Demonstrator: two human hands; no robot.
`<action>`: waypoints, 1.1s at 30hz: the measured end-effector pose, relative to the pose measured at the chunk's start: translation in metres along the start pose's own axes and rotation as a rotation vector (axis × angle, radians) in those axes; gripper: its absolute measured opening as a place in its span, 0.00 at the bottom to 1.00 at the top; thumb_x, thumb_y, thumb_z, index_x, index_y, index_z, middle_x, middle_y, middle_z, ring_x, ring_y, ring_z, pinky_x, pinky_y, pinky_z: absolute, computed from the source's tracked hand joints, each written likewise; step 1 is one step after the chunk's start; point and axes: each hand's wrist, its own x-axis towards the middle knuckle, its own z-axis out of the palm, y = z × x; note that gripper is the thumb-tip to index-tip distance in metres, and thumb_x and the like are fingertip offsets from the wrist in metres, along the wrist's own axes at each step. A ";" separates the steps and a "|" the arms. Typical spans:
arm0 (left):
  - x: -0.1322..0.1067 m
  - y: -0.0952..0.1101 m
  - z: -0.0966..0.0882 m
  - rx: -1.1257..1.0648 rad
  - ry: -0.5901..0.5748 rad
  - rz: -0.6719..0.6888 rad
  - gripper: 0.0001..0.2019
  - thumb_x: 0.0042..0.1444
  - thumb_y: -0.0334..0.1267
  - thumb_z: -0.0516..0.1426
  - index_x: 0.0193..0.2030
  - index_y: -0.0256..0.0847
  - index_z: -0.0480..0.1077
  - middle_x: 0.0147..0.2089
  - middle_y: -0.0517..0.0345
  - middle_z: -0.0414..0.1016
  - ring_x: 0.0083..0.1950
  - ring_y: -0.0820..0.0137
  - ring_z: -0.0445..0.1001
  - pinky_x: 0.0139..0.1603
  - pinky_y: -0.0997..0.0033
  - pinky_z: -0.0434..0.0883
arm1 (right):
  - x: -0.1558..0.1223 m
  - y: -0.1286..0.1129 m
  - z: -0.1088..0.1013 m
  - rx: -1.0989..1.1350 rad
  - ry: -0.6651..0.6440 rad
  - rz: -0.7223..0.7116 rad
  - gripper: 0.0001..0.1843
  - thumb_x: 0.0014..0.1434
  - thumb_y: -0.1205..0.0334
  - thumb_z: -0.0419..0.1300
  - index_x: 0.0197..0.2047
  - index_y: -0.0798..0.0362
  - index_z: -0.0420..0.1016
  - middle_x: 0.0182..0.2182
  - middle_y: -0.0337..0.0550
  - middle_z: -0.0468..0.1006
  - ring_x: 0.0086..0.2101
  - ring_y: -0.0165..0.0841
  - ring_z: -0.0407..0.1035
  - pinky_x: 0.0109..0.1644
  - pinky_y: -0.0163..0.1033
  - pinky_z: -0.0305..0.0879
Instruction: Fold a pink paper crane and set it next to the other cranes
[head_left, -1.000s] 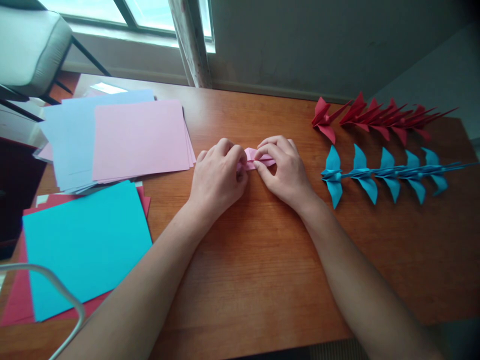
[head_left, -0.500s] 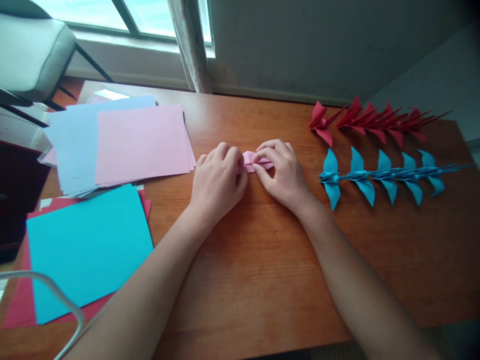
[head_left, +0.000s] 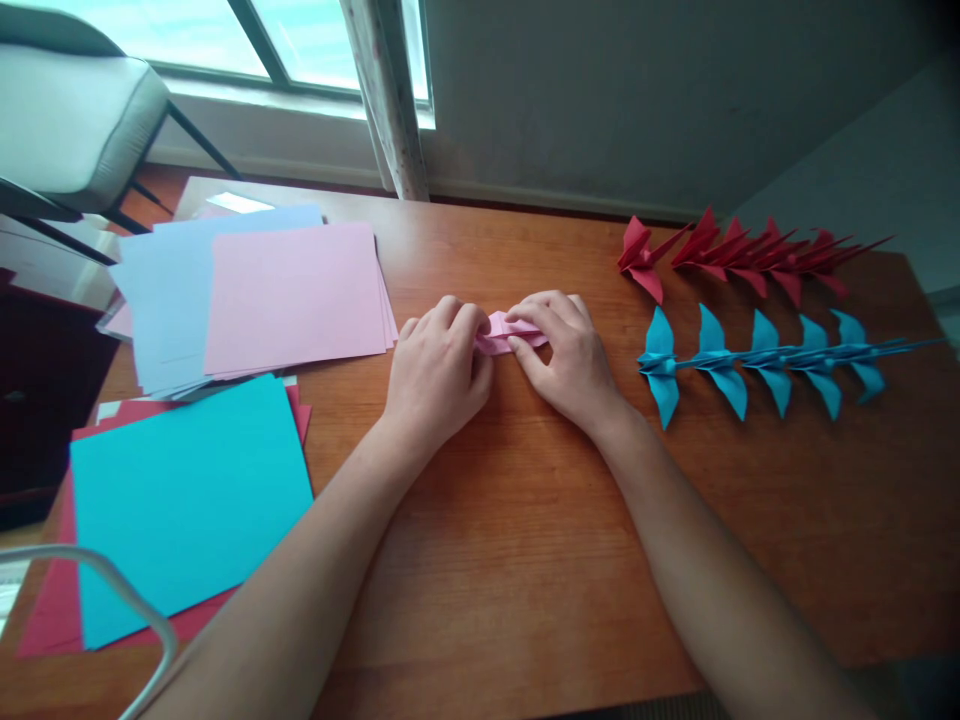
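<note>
A small folded pink paper piece (head_left: 506,333) lies on the wooden table (head_left: 525,560) near its middle. My left hand (head_left: 439,370) is curled with its fingertips pinching the piece's left end. My right hand (head_left: 570,360) pinches the right end, fingers bent over the top. Most of the pink piece is hidden under the fingers.
A stack of pink and pale blue sheets (head_left: 247,295) lies at the left, a turquoise sheet (head_left: 187,500) over red ones in front of it. At the right stand a row of red folded cranes (head_left: 750,250) and a row of blue ones (head_left: 757,360). A chair (head_left: 75,120) is at far left.
Both hands stay pinched on the pink piece, working it slightly. The view has tilted a little, so everything sits lower in the picture.
</note>
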 end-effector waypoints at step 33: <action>-0.001 -0.008 0.000 0.015 0.138 0.020 0.12 0.68 0.40 0.52 0.47 0.44 0.78 0.45 0.50 0.78 0.44 0.61 0.72 0.44 0.61 0.70 | -0.001 -0.007 -0.004 -0.065 -0.047 -0.100 0.10 0.65 0.68 0.56 0.43 0.48 0.78 0.45 0.47 0.78 0.47 0.43 0.68 0.52 0.51 0.67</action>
